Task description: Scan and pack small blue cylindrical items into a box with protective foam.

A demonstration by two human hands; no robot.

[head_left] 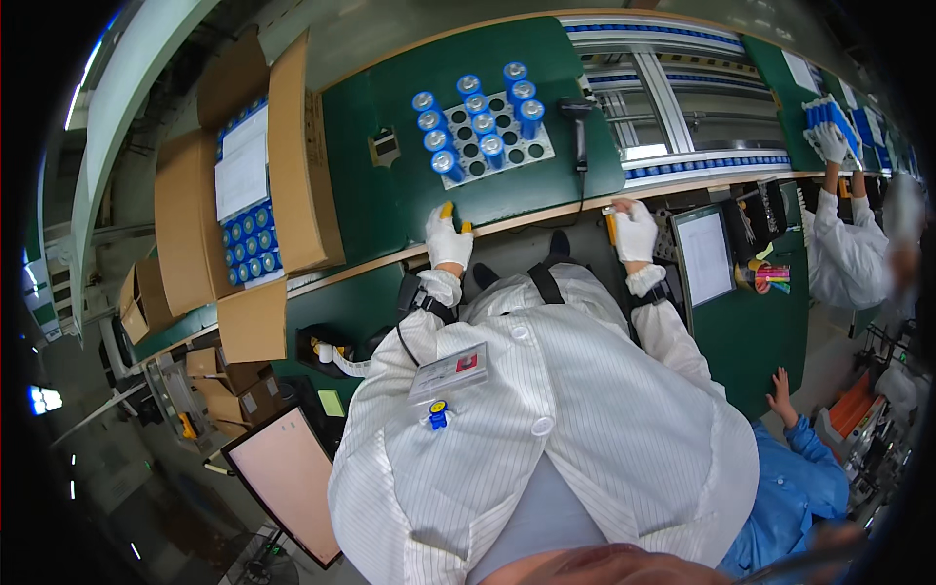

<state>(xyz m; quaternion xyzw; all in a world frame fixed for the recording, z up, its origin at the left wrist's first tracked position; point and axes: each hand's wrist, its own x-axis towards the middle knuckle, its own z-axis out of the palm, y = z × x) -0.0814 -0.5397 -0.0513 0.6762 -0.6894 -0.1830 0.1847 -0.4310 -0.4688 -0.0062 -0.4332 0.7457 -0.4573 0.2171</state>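
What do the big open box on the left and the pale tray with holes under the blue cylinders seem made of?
Box: likely matte cardboard, judging by its plain brown, folded look. Tray: perhaps smooth plastic or metal; its flat, pale surface leaves that open.

It's a single view, a wide fisheye worn on the head, left one of a side-by-side pair. It looks down and a bit forward, so the white coat (604,409) is super close at the bottom, while the green bench (370,219) and blue cylinders (484,125) sit farther off toward the top. Picture's upright, not mirrored. Wide enough to catch a co-worker (846,255) way off right. Straight edges bend near the rim, corners go black.
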